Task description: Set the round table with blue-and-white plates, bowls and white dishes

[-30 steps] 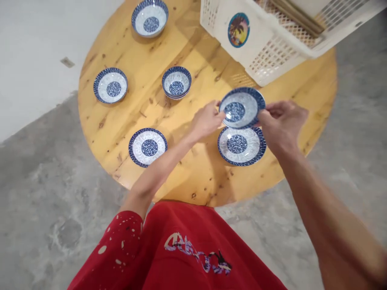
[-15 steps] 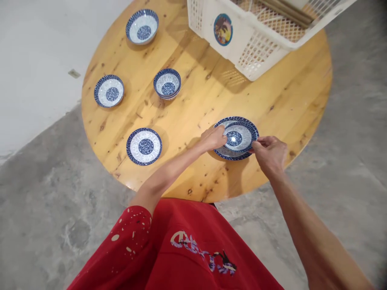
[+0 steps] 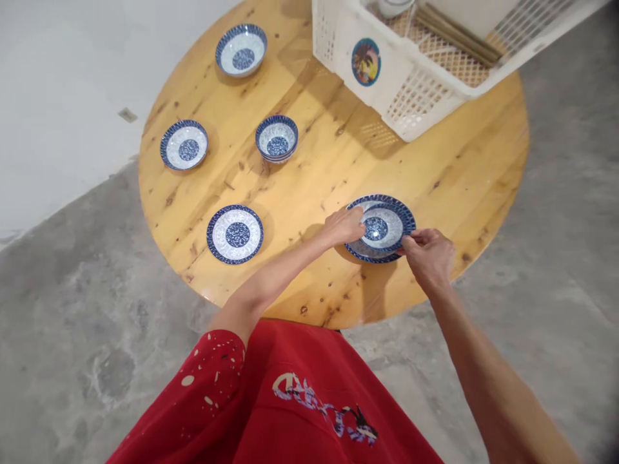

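Observation:
A small blue-and-white plate (image 3: 388,227) is over a larger blue-and-white dish (image 3: 360,250) on the right part of the table. My left hand (image 3: 345,226) is closed on the small plate's left edge, its fingertips over the larger dish. At the opposite edge, my right hand (image 3: 429,254) pinches the rim between thumb and fingers. Whether the small plate touches the dish beneath it I cannot tell.
On the round wooden table (image 3: 309,277) are a flat plate (image 3: 237,234), a shallow dish (image 3: 184,145), stacked bowls (image 3: 276,138) and a larger bowl (image 3: 241,50). A white plastic basket (image 3: 401,90) holding brown sticks (image 3: 457,32) stands at the back right.
The view has shifted slightly, so the table and dishes appear a little lower and to the right. Both hands keep their hold on the small plate.

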The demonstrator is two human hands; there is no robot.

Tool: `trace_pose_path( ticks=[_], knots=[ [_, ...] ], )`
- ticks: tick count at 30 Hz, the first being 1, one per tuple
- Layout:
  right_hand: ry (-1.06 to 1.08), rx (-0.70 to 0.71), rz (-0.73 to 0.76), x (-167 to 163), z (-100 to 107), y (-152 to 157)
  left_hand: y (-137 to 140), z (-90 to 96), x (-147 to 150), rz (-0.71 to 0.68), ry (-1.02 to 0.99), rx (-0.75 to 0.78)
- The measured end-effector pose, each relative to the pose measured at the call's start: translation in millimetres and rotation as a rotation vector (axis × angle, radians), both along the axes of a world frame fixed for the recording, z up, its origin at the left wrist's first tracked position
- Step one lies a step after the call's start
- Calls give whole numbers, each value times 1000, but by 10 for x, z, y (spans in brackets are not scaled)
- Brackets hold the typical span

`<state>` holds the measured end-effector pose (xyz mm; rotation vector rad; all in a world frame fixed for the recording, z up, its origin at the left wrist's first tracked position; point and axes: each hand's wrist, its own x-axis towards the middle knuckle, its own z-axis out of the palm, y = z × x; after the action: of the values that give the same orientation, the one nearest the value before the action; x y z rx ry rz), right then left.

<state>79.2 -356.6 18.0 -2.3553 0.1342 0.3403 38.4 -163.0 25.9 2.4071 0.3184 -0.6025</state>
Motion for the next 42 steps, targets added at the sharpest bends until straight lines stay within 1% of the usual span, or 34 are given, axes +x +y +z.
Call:
trace_pose_path(
  ticks=[3, 4, 5, 6, 7, 8, 10, 11, 13, 15, 17, 19, 21, 23, 25, 27, 29, 31, 34, 37, 42],
  knots=[
    [-52, -159, 152, -25, 98, -48, 38, 30, -61, 22, -3, -27],
    [-36, -172, 190, -39, 143, -76, 90, 46, -77, 45, -28, -35],
    [-4, -165, 182, -53, 189, -109, 172, 66, -88, 85, -65, -34],
    [10, -134, 138, -64, 235, -145, 286, 88, -94, 147, -106, -21],
    [-14, -94, 70, -71, 280, -178, 433, 114, -99, 229, -145, 5],
    [-27, -55, 33, -72, 323, -203, 609, 141, -102, 327, -177, 43],
    [-56, 13, -7, -51, 413, -203, 1017, 194, -109, 522, -219, 128],
    [-65, 35, 2, -28, 459, -166, 1230, 216, -111, 604, -231, 170],
    [-78, 56, 44, 45, 548, -5, 1625, 243, -106, 721, -249, 239],
    [-84, 81, 135, 148, 613, 276, 1936, 246, -88, 781, -255, 283],
    [-73, 140, 242, 264, 628, 652, 2145, 237, -57, 815, -252, 307],
    [-35, 219, 328, 379, 584, 1085, 2275, 226, -21, 835, -241, 327],
    [20, 295, 377, 487, 492, 1533, 2358, 215, 17, 826, -226, 347],
    [75, 363, 391, 583, 373, 1958, 2418, 198, 49, 792, -209, 350],
    [110, 376, 383, 657, 257, 2327, 2460, 175, 75, 750, -197, 331],
    [134, 370, 374, 698, 166, 2618, 2485, 150, 93, 719, -198, 305],
    [156, 370, 383, 705, 109, 2821, 2491, 135, 104, 700, -207, 289],
    [165, 366, 405, 686, 82, 2941, 2482, 139, 109, 682, -215, 278],
    [156, 353, 400, 635, 73, 2996, 2449, 194, 96, 660, -223, 258],
    [135, 361, 366, 574, 71, 2967, 2405, 306, 61, 663, -254, 242],
    [-12, 361, 416, 526, 134, 2854, 2349, 531, -31, 622, -336, 239]
  ],
)
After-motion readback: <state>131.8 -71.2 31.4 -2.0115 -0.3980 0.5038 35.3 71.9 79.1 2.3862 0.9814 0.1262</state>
